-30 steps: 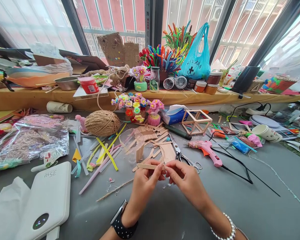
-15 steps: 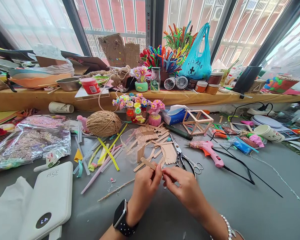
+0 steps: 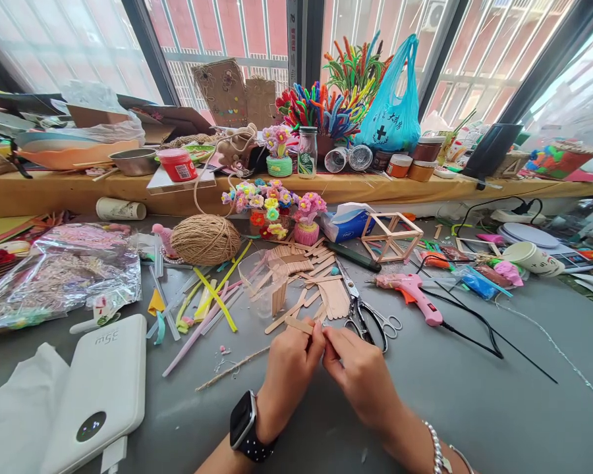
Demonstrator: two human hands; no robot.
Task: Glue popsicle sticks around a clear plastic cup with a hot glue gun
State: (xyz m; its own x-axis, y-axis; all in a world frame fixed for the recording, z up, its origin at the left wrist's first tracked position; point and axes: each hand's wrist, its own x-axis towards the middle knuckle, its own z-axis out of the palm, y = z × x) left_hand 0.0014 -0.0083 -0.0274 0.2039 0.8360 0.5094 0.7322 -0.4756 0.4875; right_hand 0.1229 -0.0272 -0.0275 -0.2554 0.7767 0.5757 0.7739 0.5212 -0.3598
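A wooden craft stick (image 3: pixel 298 324) is pinched in my left hand (image 3: pixel 292 362), its rounded end sticking out to the upper left. My right hand (image 3: pixel 363 368) is closed, thumb and forefinger pinching at the stick's other end, right against my left fingertips. That end is covered by the fingers. Just beyond my hands lies a pile of loose craft sticks (image 3: pixel 335 299), with a clear plastic cup (image 3: pixel 261 280) at its left. Black-handled scissors (image 3: pixel 363 319) rest close to my right hand.
A pink glue gun (image 3: pixel 415 296) with a black cord lies at right, below a wooden stick cube frame (image 3: pixel 391 237). A twine ball (image 3: pixel 205 239) and yellow strips (image 3: pixel 216 299) are at left. A white power bank (image 3: pixel 101 395) sits near left. The crowded ledge (image 3: pixel 168 196) runs along the back.
Both hands have shifted slightly, and the fingertips are closer together. Less of the craft stick shows beyond my left hand. The view has moved a little.
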